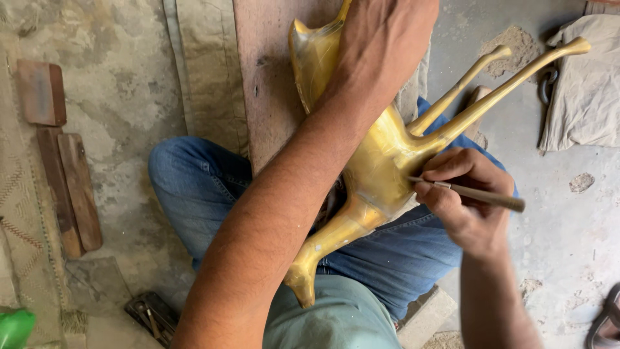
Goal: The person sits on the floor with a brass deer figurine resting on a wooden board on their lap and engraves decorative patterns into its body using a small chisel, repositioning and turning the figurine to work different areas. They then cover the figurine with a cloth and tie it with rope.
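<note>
The brass animal figure (381,155) lies across the person's lap. The left hand (381,45) presses flat on its upper body — fingers hidden. The right hand (465,194), below the legs, pinches a thin tool (478,194) — tip touching the flank.
</note>
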Motion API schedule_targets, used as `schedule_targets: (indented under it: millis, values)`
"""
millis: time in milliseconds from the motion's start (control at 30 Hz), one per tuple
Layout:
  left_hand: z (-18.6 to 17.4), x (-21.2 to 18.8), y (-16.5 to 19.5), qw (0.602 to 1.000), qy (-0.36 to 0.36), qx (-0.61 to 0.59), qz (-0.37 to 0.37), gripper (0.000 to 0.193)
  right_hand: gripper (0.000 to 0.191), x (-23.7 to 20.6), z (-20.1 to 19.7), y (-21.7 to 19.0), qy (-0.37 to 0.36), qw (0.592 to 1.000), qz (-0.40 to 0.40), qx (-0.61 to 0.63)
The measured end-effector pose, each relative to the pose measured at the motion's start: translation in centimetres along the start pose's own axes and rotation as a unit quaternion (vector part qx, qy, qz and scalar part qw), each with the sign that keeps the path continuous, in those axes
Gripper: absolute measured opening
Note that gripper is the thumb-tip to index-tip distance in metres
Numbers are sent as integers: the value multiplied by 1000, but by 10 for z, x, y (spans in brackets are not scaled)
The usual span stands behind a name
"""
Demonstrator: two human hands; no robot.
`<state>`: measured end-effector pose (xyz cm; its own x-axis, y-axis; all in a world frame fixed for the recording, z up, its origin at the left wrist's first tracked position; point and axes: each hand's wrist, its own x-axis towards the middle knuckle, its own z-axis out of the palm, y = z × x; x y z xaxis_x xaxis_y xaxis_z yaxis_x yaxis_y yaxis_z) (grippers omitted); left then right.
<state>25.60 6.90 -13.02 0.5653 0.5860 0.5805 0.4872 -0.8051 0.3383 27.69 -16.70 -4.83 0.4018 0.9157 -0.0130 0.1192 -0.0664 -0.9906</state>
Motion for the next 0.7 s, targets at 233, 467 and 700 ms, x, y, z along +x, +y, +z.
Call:
schedule_targets:
  millis: [233, 467, 700]
  values:
    - [2, -2, 1, 999, -13, -36, 3, 19, 8, -34, 59, 10, 228, 974, -8, -1]
    - [4, -5, 2, 1000, -6, -9, 20, 19, 16, -25, 81, 14, 314, 948, -14, -61]
    - [7, -10, 2, 1000, -19, -21, 1, 25, 14, -26, 75, 13, 273, 956, -24, -100]
